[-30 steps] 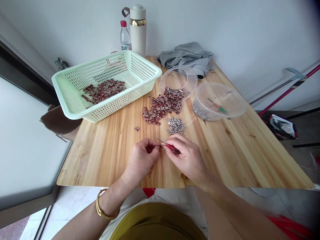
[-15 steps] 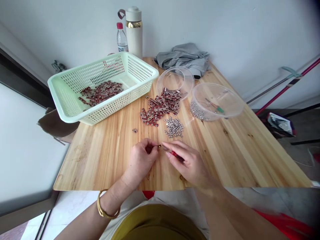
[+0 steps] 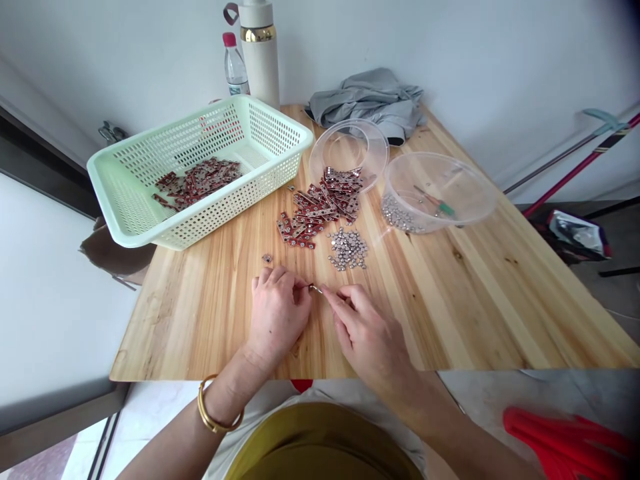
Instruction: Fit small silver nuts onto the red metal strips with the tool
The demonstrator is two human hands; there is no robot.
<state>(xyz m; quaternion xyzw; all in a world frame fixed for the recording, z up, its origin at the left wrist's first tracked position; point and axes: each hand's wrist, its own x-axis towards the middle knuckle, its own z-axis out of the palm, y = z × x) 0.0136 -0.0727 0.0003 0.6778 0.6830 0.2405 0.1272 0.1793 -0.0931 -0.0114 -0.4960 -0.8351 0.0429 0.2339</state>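
Observation:
My left hand [image 3: 280,307] is closed, thumb and fingertips pinching a small dark piece [image 3: 311,286]; most of it is hidden by the fingers. Wrapped round a slim metal-tipped tool [image 3: 317,289] is my right hand [image 3: 370,333]; the tool's tip meets the small piece, and its handle is covered by my fingers. Just beyond my hands lies a heap of small round silver metal pieces [image 3: 349,249]. Behind that is a pile of reddish-brown strips [image 3: 320,210] set with metal dots. One small loose part [image 3: 267,258] rests above my left hand.
A pale green slotted basket [image 3: 200,213] holds more strips at the left. Right of the pile stand a clear round tub [image 3: 440,193] with silver pieces and a green-ended tool, and a clear lid [image 3: 350,143]. Behind are a tumbler [image 3: 261,67], a bottle [image 3: 235,67] and grey cloth [image 3: 367,100].
My left hand has rolled over so its back shows more. My right hand has turned, hiding the tool's red handle, and the metal tip now touches the piece. The view has shifted slightly.

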